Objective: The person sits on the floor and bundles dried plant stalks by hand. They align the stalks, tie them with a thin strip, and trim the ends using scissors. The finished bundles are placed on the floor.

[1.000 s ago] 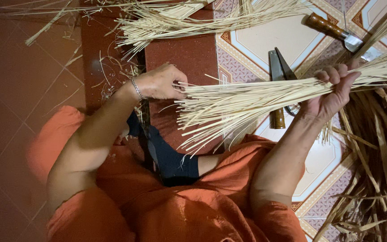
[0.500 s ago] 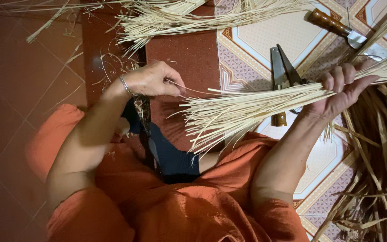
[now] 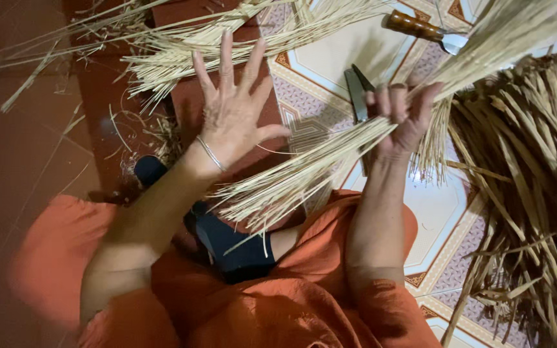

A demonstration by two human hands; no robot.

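**Straw bundle over a tiled floor**

On the patterned floor tiles (image 3: 369,58), the right hand (image 3: 402,116) closes its fingers around a bundle of pale straw (image 3: 304,174); the left hand (image 3: 232,113) hovers with fingers spread wide, holding nothing, beside scissors (image 3: 358,90)

A patterned tiled floor (image 3: 330,61) carries a wooden-handled knife (image 3: 423,30), shears (image 3: 358,90) and loose straw bundles (image 3: 214,45).

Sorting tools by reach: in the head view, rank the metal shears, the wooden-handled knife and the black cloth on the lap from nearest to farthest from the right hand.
From the right hand:
1. Metal shears, just beside its fingers on the patterned tile.
2. Wooden-handled knife, beyond the hand near the frame's top.
3. Black cloth, down on the orange lap, farthest.
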